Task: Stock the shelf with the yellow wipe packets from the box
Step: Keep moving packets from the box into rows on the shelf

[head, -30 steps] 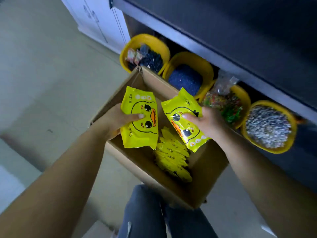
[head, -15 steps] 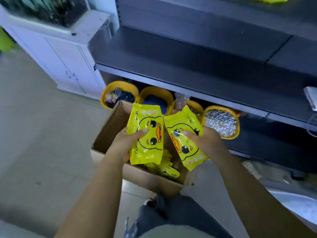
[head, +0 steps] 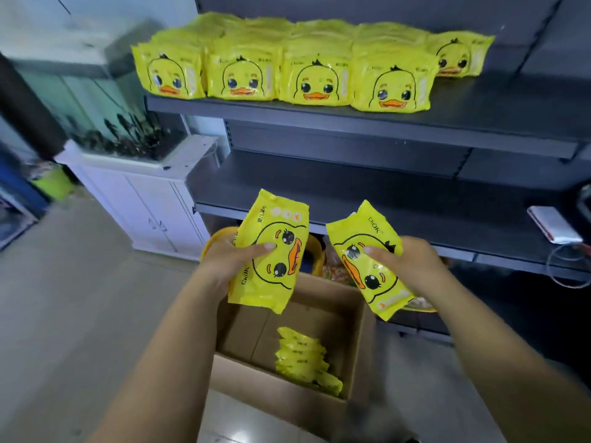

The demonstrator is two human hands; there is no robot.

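Head view | my left hand (head: pixel 224 262) pinched one packet (head: pixel 271 251) above the box (head: pixel 275 407) | spare packets (head: pixel 303 359) lay in the box | my right hand (head: pixel 412 263) pinched another packet (head: pixel 367 260) | stacks (head: pixel 287 71) filled the shelf (head: pixel 479 123)

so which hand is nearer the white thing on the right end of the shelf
Right. The right hand, holding a packet, is just left of and below the white thing. The left hand, with its own packet, is further left, beyond the right hand.
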